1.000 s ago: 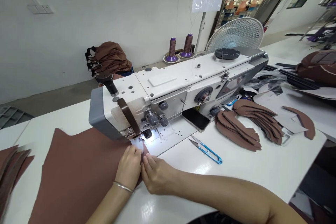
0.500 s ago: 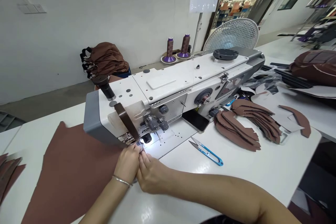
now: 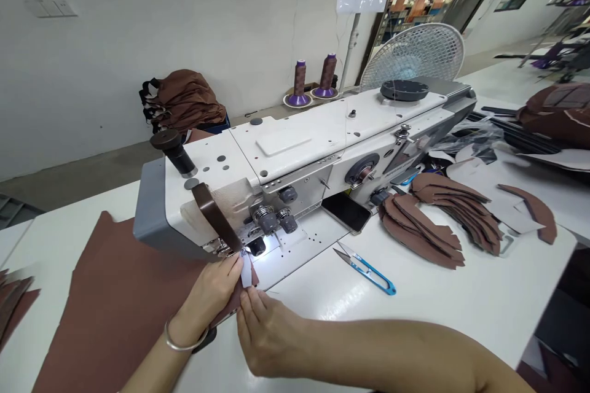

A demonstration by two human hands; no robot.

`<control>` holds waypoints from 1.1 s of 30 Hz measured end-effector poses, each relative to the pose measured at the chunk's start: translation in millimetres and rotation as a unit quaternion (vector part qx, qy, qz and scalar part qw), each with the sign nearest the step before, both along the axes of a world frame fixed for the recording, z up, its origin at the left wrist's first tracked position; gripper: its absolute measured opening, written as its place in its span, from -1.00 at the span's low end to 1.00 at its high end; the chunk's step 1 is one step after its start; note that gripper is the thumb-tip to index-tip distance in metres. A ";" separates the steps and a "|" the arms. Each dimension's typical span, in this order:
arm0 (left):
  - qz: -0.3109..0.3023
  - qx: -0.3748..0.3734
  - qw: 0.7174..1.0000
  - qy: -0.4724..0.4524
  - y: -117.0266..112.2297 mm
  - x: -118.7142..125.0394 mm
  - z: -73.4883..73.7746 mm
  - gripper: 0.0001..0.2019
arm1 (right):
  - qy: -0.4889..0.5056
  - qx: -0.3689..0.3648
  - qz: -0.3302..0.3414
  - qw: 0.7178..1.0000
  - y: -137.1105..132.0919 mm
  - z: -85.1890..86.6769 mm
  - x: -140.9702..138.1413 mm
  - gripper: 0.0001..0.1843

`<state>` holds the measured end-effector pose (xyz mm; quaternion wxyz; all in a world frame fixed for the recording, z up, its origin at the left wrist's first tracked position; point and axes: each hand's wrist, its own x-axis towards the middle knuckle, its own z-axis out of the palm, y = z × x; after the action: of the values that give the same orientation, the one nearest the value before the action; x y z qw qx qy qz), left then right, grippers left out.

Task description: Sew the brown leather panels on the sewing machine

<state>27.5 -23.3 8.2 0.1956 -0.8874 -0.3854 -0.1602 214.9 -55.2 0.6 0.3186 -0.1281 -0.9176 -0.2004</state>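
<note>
At lower centre of the frame, right hand [image 3: 276, 334] with fingers curled and pressed together, tips just at the lower end of a small white strip [image 3: 246, 273]; cannot tell if pinching strip or brown cloth; a little farther and more to the left, left hand [image 3: 214, 291], with silver bracelet [image 3: 184, 342] on its wrist; thumb and forefinger pressed close together at the strip's left edge, other fingers mostly hidden; cannot tell exactly what between them; below this hand, large brown sheet [image 3: 124, 295], spread flat from lower left of the frame to under the machine head, with the strip lying upon its right corner; at far left edge, some more brown pieces [image 3: 16, 307].

Right of centre on the white table [image 3: 442, 295], blue-handled snips [image 3: 371, 273], well apart from both hands; behind them, dark phone [image 3: 348, 212] beside the machine; to the right, curved brown pieces in two overlapping stacks, a nearer stack [image 3: 417, 230] and a farther stack [image 3: 461, 212]; across the middle, white sewing machine [image 3: 295, 141], light shining near its needle; beyond it, two brown thread cones [image 3: 299, 81], upright; at upper right, white fan [image 3: 415, 55]; at upper left, heap of brown fabric [image 3: 187, 101] before a pale wall [image 3: 184, 12].
</note>
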 end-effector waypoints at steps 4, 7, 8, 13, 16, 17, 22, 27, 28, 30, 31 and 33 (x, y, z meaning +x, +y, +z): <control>0.008 -0.010 1.000 0.023 1.4 0.0 1.8 -0.76 | -0.006 -0.003 0.001 1.000 2.6 -1.1 -2.4 -0.70; 0.023 -0.023 0.998 0.052 1.6 -1.0 5.4 -0.75 | -0.008 -0.009 -0.001 1.000 5.3 -0.9 -5.0 -0.70; 0.023 -0.029 0.998 0.059 2.0 -1.5 6.6 -0.75 | -0.010 -0.016 0.000 1.000 6.4 -0.8 -6.0 -0.71; 0.023 -0.067 0.994 0.080 6.6 -8.6 5.2 -0.77 | -0.038 -0.063 0.007 0.997 12.9 -5.3 -10.5 -0.68; 0.024 -0.098 0.990 0.101 9.2 -17.1 -1.4 -0.76 | -0.054 -0.099 -0.009 0.994 16.1 -9.3 -12.2 -0.64; 0.029 -0.114 0.987 0.108 9.8 -20.0 -3.2 -0.76 | -0.058 -0.112 -0.015 0.992 17.1 -9.8 -12.5 -0.63; 0.075 -0.230 0.963 0.115 10.9 -28.3 -2.1 -0.77 | -0.068 -0.129 -0.026 0.989 22.9 -6.7 -13.4 -0.62; 0.111 -0.243 0.960 0.082 10.8 -37.6 -9.2 -0.71 | -0.083 -0.136 -0.024 0.987 27.0 -4.9 -13.0 -0.62; 0.115 -0.236 0.962 0.072 11.3 -40.6 -13.3 -0.69 | -0.083 -0.139 -0.024 0.987 27.4 -5.0 -12.9 -0.63; 0.115 -0.222 0.967 0.050 13.5 -46.5 -20.7 -0.67 | -0.079 -0.144 -0.023 0.986 28.2 -5.0 -12.4 -0.63; 0.110 -0.216 0.969 0.042 15.1 -48.8 -23.0 -0.67 | -0.076 -0.148 -0.025 0.986 28.5 -4.8 -12.1 -0.63; 0.093 -0.200 0.975 0.038 19.0 -51.1 -23.5 -0.66 | -0.074 -0.159 -0.026 0.984 29.0 -3.6 -11.4 -0.61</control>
<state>-23.6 -4.3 -15.3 0.0424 -0.8743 -0.4827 -0.0268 203.5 -26.2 -3.0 0.2204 -0.1859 -0.9550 -0.0693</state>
